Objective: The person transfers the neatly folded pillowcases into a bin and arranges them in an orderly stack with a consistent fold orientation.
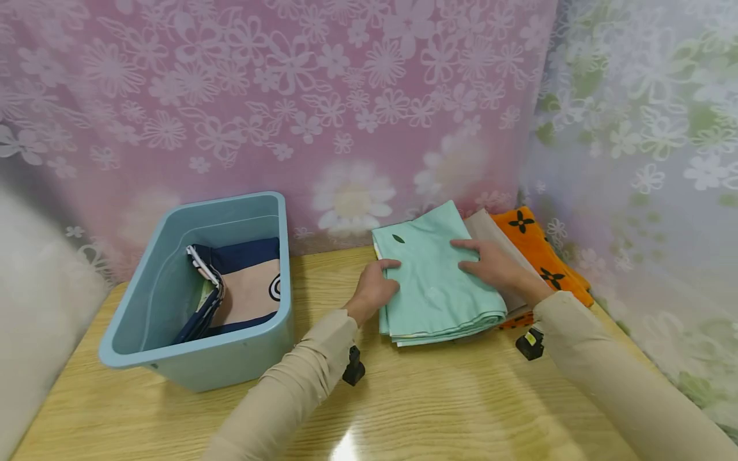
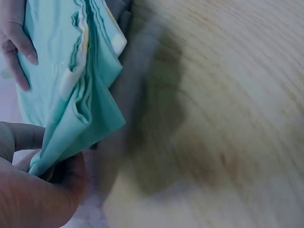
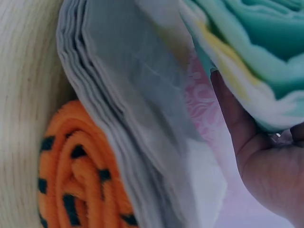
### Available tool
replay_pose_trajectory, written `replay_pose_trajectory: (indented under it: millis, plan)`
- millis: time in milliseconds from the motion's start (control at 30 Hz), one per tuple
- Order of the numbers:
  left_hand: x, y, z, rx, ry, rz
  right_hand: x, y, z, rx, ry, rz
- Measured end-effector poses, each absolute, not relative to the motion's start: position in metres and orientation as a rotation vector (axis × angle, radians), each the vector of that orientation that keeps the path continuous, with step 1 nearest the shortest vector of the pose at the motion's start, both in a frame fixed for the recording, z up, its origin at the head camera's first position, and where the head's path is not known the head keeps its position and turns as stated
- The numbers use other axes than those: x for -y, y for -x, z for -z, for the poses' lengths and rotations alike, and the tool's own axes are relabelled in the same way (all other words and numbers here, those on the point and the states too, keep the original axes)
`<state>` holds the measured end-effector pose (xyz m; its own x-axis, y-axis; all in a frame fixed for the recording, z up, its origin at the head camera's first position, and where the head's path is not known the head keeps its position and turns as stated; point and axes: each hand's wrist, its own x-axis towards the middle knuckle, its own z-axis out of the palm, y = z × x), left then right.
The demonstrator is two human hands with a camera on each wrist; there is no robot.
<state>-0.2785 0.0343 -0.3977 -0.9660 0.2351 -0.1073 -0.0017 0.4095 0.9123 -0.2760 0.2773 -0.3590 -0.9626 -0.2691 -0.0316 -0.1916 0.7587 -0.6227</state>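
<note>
A folded mint-green cloth (image 1: 432,282) with a small dark leaf mark lies at centre right in the head view, its stacked layers showing white and yellow at the edges. My left hand (image 1: 371,291) pinches its left edge; in the left wrist view the thumb and fingers (image 2: 40,190) close round a corner. On its right side, my right hand (image 1: 498,266) grips the cloth, with two digits spread over the top. The right wrist view shows another digit (image 3: 232,114) against the outer side of the fold. The cloth hides the remaining right fingers.
Just right of the green cloth lie a folded grey cloth (image 1: 477,222) and an orange cloth (image 1: 553,256) with dark flower shapes. A blue plastic tub (image 1: 230,358) at left contains folded navy-and-beige fabric (image 1: 242,288). Flowered curtains (image 1: 346,128) border the wooden table (image 1: 426,410).
</note>
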Motion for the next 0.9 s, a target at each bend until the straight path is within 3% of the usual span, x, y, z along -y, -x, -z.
replay_pose_trajectory:
  millis: [900]
  plan:
    - [-0.008,0.243,0.297,-2.715,-0.580,-1.379,-0.264,0.252,0.276,-2.811,0.355,1.043]
